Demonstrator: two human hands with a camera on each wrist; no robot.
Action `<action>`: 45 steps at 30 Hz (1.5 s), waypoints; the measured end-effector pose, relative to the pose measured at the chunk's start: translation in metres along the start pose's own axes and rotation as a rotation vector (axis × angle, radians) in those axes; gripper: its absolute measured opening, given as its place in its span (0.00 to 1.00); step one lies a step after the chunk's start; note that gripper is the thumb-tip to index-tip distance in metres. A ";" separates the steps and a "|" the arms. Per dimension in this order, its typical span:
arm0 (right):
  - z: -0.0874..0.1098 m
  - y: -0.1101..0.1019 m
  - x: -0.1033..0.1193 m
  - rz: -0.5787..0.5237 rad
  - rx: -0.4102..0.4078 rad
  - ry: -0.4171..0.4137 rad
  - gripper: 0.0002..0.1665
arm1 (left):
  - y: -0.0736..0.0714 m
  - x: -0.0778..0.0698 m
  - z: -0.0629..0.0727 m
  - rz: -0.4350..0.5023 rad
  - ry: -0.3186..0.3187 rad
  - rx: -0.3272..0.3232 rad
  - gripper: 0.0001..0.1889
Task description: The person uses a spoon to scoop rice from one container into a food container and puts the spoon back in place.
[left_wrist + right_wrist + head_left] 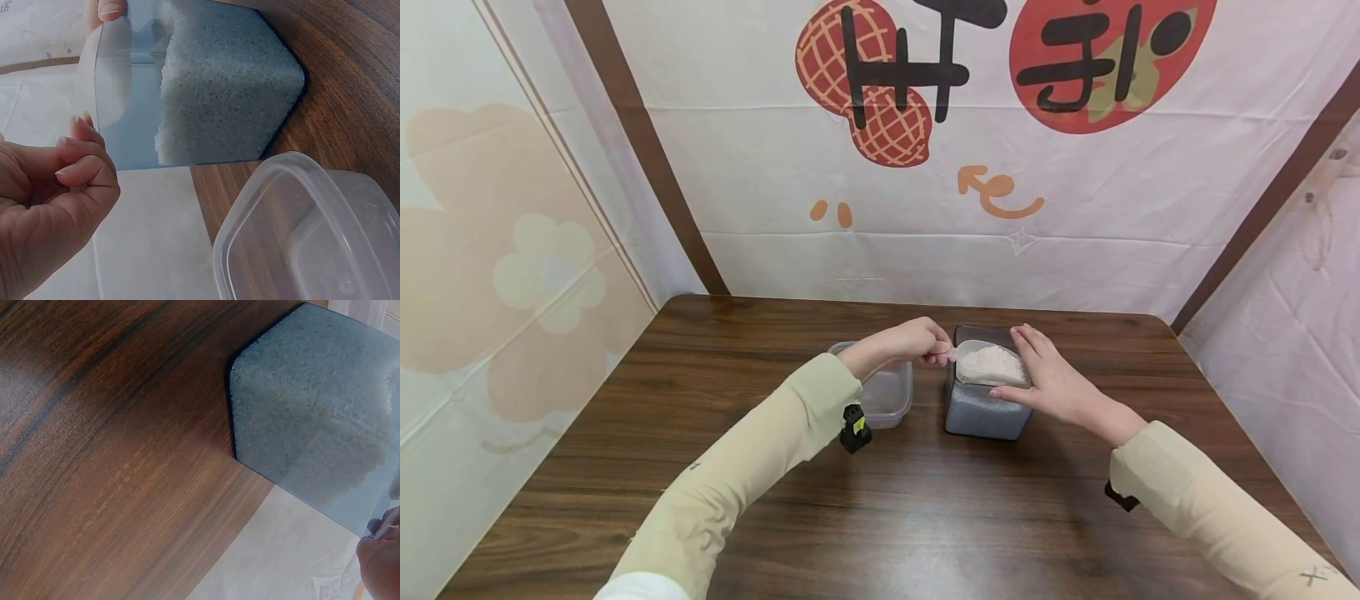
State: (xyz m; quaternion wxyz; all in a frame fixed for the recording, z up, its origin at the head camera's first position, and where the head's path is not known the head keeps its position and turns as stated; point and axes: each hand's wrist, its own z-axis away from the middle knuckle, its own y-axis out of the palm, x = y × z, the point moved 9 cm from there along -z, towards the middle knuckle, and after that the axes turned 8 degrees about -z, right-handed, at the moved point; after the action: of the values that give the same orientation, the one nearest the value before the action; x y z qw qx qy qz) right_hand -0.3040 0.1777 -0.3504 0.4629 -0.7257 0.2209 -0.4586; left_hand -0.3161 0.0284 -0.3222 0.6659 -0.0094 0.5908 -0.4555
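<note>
A scoop [992, 365] heaped with white rice lies level over the mouth of a tall, see-through bluish container [987, 414]. My left hand [917, 340] pinches the scoop's short pinkish handle just left of the rim. In the left wrist view, the fingers of this hand [62, 187] are curled beside the container's upper edge. More rice [219, 94] fills the lower part of the container. My right hand [1056, 379] rests at its right rim, fingers stretched along the far side and thumb along the front. Only part of that hand [382, 553] shows in the right wrist view.
A clear plastic tub [887, 396], without a lid, stands left of the container, partly under my left forearm. Both stand on a dark wooden table [925, 517]. A printed white cloth [880, 267] hangs behind the table's far edge.
</note>
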 end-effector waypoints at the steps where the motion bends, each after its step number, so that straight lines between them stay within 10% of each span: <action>1: 0.000 0.000 0.000 0.000 0.001 0.001 0.61 | 0.000 -0.003 0.003 0.006 0.002 0.004 0.12; 11: 0.000 0.000 0.000 0.001 0.000 -0.005 0.61 | 0.001 0.017 -0.021 0.000 0.000 -0.009 0.11; 45: 0.001 0.000 -0.001 -0.033 -0.020 -0.009 0.61 | -0.003 0.013 -0.016 0.010 -0.006 0.005 0.13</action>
State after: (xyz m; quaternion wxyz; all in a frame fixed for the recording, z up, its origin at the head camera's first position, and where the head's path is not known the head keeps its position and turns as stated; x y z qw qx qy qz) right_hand -0.3041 0.1789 -0.3512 0.4490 -0.7360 0.2111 -0.4607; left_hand -0.3321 0.0268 -0.3349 0.6699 -0.0060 0.5877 -0.4537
